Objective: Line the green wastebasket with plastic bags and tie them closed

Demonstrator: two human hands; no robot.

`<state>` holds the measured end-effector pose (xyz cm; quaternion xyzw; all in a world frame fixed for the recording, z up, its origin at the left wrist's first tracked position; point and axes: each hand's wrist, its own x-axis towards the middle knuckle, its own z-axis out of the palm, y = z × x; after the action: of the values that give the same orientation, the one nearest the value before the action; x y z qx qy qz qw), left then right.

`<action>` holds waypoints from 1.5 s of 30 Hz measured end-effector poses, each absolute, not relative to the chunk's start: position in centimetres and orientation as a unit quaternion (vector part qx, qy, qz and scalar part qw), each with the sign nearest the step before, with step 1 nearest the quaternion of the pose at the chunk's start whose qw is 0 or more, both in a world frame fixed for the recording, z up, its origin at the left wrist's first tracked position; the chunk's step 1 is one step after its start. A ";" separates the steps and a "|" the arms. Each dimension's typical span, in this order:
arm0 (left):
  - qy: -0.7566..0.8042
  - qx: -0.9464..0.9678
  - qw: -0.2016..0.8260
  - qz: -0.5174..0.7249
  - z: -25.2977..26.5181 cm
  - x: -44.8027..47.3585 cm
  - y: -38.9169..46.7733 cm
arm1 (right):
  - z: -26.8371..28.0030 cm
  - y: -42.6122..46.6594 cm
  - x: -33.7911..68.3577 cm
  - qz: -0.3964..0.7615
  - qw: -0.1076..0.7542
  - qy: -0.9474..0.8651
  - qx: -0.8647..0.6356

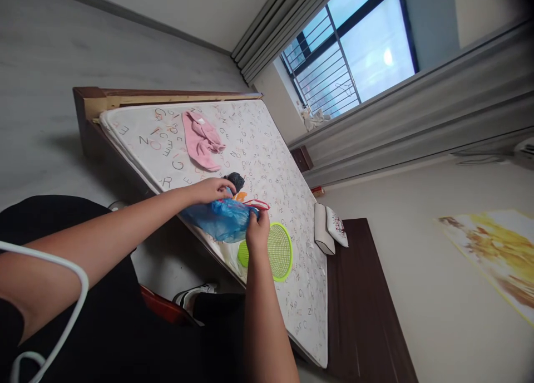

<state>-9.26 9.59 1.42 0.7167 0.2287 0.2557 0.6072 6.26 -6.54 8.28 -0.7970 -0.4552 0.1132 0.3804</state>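
Observation:
A thin blue plastic bag (225, 221) with a red drawstring (261, 204) hangs between my two hands near the bed's edge. My left hand (212, 190) is closed on the bag's upper left rim, its fingers curled. On the other side, my right hand (258, 230) pinches the rim below the red drawstring. Just beyond the bag lie a black crumpled bundle (236, 181) and a small orange item (240, 196). Partly behind my right hand, a lime-green mesh basket (280, 252) lies tipped on its side on the mattress.
The letter-printed mattress (267, 166) rests in a dark wooden bed frame (89, 107). A pink cloth (202, 141) lies toward the far left. Pillows (329, 229) sit by the brown headboard (359, 294). A red-brown stool edge (164, 306) shows near my shoe (194, 294).

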 end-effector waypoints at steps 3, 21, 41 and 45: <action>0.133 0.707 0.681 0.138 1.0 -8.7 8.5 | 7.9 -6.8 5.7 0.055 0.424 -0.439 -0.790; 0.207 0.474 0.839 0.169 1.9 -8.8 8.3 | 7.4 -9.4 7.5 0.046 0.322 -0.436 -0.839; 0.414 0.313 0.791 0.324 -0.1 -8.4 11.8 | 10.9 -9.9 7.0 0.229 0.258 -0.490 -0.801; 0.438 0.459 0.699 0.329 0.7 -9.5 12.2 | 9.4 -10.4 9.6 0.084 0.225 -0.464 -0.853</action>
<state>-9.50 12.22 0.67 0.4592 0.4384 0.3291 0.6990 9.57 -10.41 9.41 -0.8527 -0.4640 0.0840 0.2247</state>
